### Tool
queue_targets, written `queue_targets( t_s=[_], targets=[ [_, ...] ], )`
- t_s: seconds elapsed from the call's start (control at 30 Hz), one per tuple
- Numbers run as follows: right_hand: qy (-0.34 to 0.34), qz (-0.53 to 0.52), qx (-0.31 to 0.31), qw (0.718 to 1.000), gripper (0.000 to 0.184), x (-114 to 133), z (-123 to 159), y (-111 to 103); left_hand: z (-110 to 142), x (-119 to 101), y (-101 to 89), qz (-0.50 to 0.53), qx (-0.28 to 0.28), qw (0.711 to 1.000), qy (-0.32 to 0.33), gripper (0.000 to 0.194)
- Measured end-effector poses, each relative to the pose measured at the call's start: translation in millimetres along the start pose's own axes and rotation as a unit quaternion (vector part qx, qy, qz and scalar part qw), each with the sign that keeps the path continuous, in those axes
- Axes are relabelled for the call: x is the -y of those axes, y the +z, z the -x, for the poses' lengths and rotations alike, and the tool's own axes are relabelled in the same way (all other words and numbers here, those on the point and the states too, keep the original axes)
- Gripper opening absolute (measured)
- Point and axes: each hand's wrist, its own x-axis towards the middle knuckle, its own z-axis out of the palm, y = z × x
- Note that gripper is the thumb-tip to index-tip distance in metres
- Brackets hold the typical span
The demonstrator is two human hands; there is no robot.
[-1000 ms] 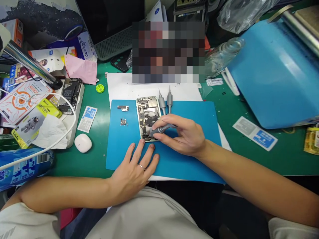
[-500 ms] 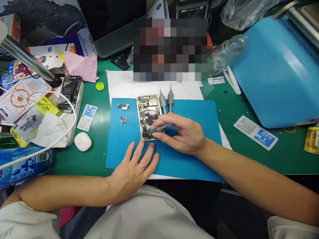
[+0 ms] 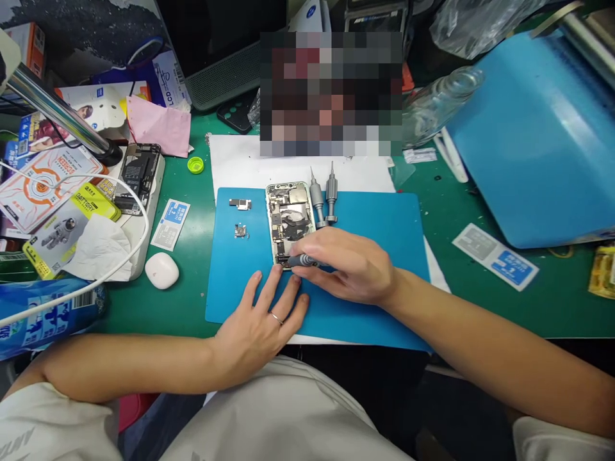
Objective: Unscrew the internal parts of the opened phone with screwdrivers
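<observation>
An opened smartphone (image 3: 291, 214) lies on the blue mat (image 3: 365, 256), its inner parts bare. My right hand (image 3: 348, 262) is closed around a grey screwdriver (image 3: 303, 260) over the phone's lower end; where the tip touches is hidden. My left hand (image 3: 264, 310) lies flat on the mat with its fingers spread, the fingertips by the phone's lower edge. Two more grey screwdrivers (image 3: 323, 197) lie beside the phone's right side, tips pointing away from me. Left of the phone are a small metal plate part (image 3: 240, 204) and a cluster of tiny parts (image 3: 241, 231).
A white earbud case (image 3: 162, 270) and a printed card (image 3: 170, 225) sit left of the mat. Beyond them are another opened phone (image 3: 138, 178), boxes and a white cable (image 3: 139, 211). At right are a glass jar (image 3: 439, 105), another card (image 3: 496, 256) and a large blue sheet (image 3: 533, 141).
My right hand has tipped the screwdriver lower over the phone's bottom end and shifted slightly down. The left hand stays in place. The whole view has moved a little.
</observation>
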Motion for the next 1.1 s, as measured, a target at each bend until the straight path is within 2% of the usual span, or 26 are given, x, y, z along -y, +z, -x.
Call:
queue_targets(
  t_s=[0.4, 0.57, 0.87, 1.1],
  targets=[
    [0.002, -0.027, 0.017, 0.999, 0.054, 2.7, -1.2, 0.4, -0.4, 0.2, 0.8, -0.006, -0.005, 1.000, -0.009, 0.054],
    [-0.016, -0.002, 0.019, 1.000, 0.047, 1.6, -3.2, -0.6, -1.0, 0.5, 0.4, -0.002, -0.008, 1.000, -0.009, 0.054],
    [0.007, -0.030, 0.012, 0.999, 0.053, 2.2, -1.0, -0.1, -0.2, 1.3, 1.7, -0.005, -0.008, 1.000, -0.007, 0.058],
    [-0.008, -0.018, 0.012, 1.000, 0.050, 0.5, -2.5, -1.5, 0.4, 0.6, 2.7, 0.000, 0.002, 1.000, -0.009, 0.060]
  ],
)
